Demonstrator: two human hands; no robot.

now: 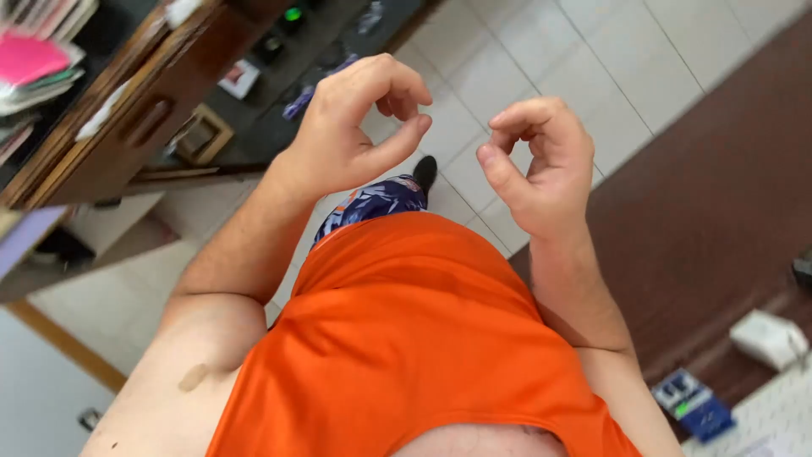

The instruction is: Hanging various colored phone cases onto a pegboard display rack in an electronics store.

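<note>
The floor point(541, 51) is of pale square tiles, with a dark brown surface point(719, 195) along the right side and a wooden desk point(127, 110) with a drawer at the upper left. Between these edges the tiled strip is open, and above it, over the orange shirt point(406, 338), the left hand point(355, 127) and the right hand point(541, 165) are raised near each other, not touching. Both hands have fingers loosely curled, grasping nothing; on the desk, pink and white papers point(34, 59) lie stacked.

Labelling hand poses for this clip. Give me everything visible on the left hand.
The left hand is bare and empty, raised in front of the orange shirt above the pale tiled floor. Its fingers curl inward and the thumb stretches toward them, leaving a small gap, like a loose pinch. The bare forearm runs down to the lower left. It touches nothing; the right hand, curled the same way, sits apart beside it.
</note>
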